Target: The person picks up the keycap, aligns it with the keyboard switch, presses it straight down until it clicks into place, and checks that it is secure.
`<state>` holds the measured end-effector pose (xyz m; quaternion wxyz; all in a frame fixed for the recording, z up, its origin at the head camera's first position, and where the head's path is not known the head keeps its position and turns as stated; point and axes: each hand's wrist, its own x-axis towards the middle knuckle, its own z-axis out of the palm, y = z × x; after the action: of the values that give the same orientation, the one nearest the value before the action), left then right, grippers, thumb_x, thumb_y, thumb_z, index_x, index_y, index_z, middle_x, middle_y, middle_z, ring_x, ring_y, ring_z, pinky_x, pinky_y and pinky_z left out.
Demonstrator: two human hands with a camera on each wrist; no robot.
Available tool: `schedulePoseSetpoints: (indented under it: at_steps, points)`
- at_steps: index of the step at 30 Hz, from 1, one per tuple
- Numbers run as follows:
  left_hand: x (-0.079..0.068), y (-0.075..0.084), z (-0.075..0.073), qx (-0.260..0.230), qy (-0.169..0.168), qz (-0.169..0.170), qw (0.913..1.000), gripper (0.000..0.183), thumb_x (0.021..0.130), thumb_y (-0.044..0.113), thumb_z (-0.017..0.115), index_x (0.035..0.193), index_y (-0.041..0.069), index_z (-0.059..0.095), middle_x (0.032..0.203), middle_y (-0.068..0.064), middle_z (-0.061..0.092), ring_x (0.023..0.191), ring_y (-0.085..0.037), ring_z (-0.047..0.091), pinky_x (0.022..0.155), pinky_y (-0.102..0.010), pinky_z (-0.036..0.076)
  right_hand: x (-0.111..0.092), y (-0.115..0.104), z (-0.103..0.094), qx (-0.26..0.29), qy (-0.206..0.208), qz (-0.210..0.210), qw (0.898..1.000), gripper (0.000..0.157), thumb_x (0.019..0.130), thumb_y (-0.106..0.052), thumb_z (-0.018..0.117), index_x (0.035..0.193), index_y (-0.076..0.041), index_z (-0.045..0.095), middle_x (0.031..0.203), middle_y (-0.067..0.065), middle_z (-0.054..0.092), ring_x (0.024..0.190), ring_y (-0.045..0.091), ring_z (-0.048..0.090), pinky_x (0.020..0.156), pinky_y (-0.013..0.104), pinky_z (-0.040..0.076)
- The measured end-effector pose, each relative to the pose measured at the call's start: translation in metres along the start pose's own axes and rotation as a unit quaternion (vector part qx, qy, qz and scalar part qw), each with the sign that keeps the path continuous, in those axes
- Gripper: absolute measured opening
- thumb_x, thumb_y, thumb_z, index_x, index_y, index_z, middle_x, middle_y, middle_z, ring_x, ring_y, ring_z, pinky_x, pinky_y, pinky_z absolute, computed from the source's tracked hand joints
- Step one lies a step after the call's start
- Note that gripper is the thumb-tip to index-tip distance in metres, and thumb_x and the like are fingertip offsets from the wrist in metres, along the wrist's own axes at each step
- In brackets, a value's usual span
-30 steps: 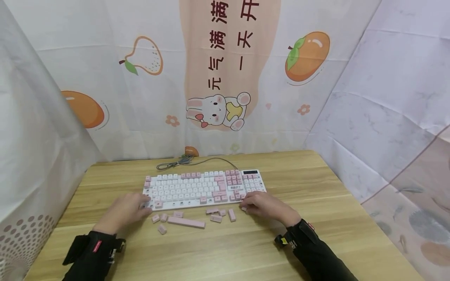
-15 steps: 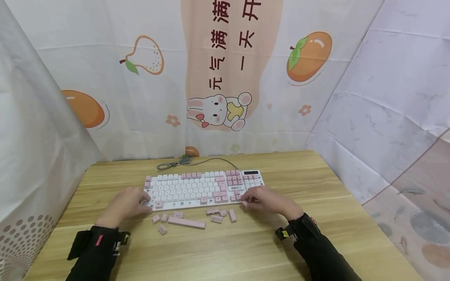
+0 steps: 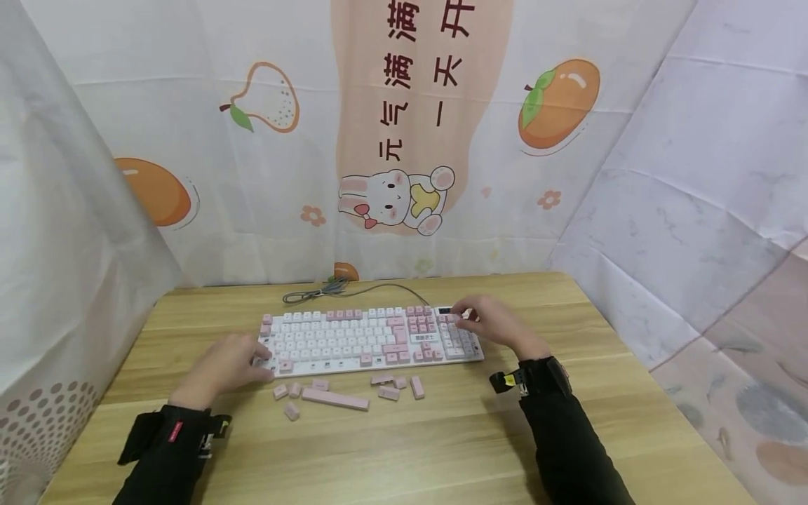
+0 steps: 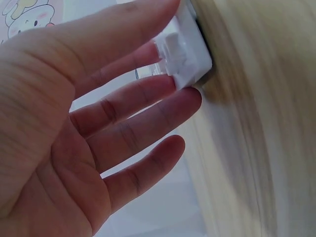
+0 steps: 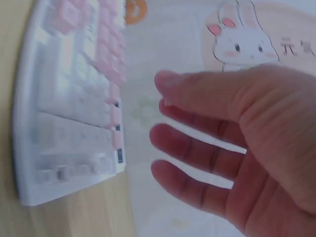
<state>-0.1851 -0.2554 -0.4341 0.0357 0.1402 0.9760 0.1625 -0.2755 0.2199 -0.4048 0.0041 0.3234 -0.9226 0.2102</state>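
Observation:
A white and pink keyboard [image 3: 344, 344] lies on the wooden table. My left hand [image 3: 224, 368] rests at its left end, fingers fairly straight; in the left wrist view the fingertips touch the white keyboard corner [image 4: 195, 64]. Over the number pad at the right end is my right hand [image 3: 495, 326], thumb and index finger pinched together. Between those tips a small pale edge of a keycap [image 5: 167, 102] shows, mostly hidden by the thumb; the other fingers are loosely bent.
In front of the keyboard lie a long pink spacebar keycap [image 3: 334, 399] and several small loose pink keycaps [image 3: 388, 393]. A coiled grey cable [image 3: 331, 287] sits behind it. Printed cloth [image 3: 271, 175] hangs at the table's back and sides.
My right hand has lifted a pink keycap from the keyboard's front edge and moved up and away to the number pad's top. The left hand has stayed at the left end.

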Motion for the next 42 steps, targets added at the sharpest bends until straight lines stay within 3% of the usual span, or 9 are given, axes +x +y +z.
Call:
schedulePoseSetpoints:
  at_steps: [6, 10, 16, 20, 26, 33, 42]
  points:
    - [-0.003, 0.004, 0.004, 0.007, 0.008, 0.009, 0.9999, 0.035, 0.071, 0.028, 0.079, 0.097, 0.006, 0.073, 0.094, -0.01, 0.07, 0.083, -0.023, 0.062, 0.076, -0.046, 0.05, -0.003, 0.014, 0.0, -0.006, 0.036, 0.054, 0.998, 0.024, 0.086, -0.019, 0.068, 0.107, -0.006, 0.07, 0.098, 0.005, 0.068, 0.079, 0.016, 0.06, 0.073, 0.037, 0.05]
    - [-0.005, 0.007, 0.005, -0.002, 0.013, -0.016, 0.9998, 0.035, 0.072, 0.026, 0.078, 0.099, 0.005, 0.072, 0.095, -0.01, 0.069, 0.077, -0.019, 0.059, 0.071, -0.043, 0.049, -0.001, 0.022, 0.005, -0.015, 0.049, 0.068, 0.996, 0.026, 0.087, -0.02, 0.068, 0.108, -0.005, 0.07, 0.098, 0.006, 0.069, 0.079, 0.018, 0.06, 0.074, 0.038, 0.05]
    - [-0.006, 0.011, 0.006, -0.012, 0.014, -0.04, 0.999, 0.035, 0.074, 0.024, 0.077, 0.103, 0.004, 0.071, 0.085, -0.005, 0.065, 0.064, -0.015, 0.048, 0.058, -0.033, 0.042, 0.0, 0.03, 0.01, -0.027, 0.044, 0.09, 0.995, 0.027, 0.086, -0.02, 0.068, 0.108, -0.004, 0.07, 0.103, 0.01, 0.069, 0.086, 0.021, 0.063, 0.077, 0.04, 0.052]
    - [-0.007, 0.01, 0.006, -0.008, 0.02, -0.037, 0.9991, 0.034, 0.074, 0.024, 0.077, 0.101, 0.003, 0.071, 0.087, -0.007, 0.066, 0.065, -0.015, 0.049, 0.06, -0.034, 0.044, -0.001, 0.033, 0.013, -0.029, 0.039, 0.105, 0.993, 0.025, 0.087, -0.019, 0.067, 0.107, -0.005, 0.07, 0.103, 0.009, 0.069, 0.086, 0.021, 0.063, 0.076, 0.039, 0.052]
    - [-0.01, 0.017, 0.006, 0.022, 0.019, -0.032, 0.999, 0.034, 0.075, 0.023, 0.077, 0.101, 0.002, 0.071, 0.095, -0.014, 0.069, 0.076, -0.019, 0.06, 0.072, -0.044, 0.051, -0.001, 0.037, 0.017, -0.043, 0.041, 0.102, 0.993, 0.02, 0.087, -0.019, 0.067, 0.103, -0.007, 0.071, 0.093, 0.005, 0.069, 0.083, 0.018, 0.062, 0.074, 0.038, 0.051]
    - [-0.011, 0.023, 0.004, 0.038, 0.021, -0.033, 0.9985, 0.032, 0.076, 0.021, 0.076, 0.101, 0.002, 0.07, 0.085, -0.005, 0.065, 0.065, -0.015, 0.047, 0.061, -0.035, 0.045, 0.003, 0.039, 0.022, -0.051, 0.039, 0.103, 0.993, 0.017, 0.085, -0.016, 0.07, 0.1, -0.008, 0.071, 0.093, 0.004, 0.07, 0.084, 0.019, 0.063, 0.075, 0.038, 0.051]
    - [-0.012, 0.024, 0.003, 0.031, 0.014, -0.039, 0.9986, 0.03, 0.076, 0.02, 0.076, 0.099, 0.003, 0.071, 0.079, -0.003, 0.063, 0.064, -0.015, 0.048, 0.06, -0.034, 0.045, 0.001, 0.039, 0.024, -0.059, 0.038, 0.098, 0.993, 0.015, 0.084, -0.012, 0.07, 0.098, -0.008, 0.073, 0.097, 0.006, 0.07, 0.085, 0.019, 0.064, 0.075, 0.038, 0.052]
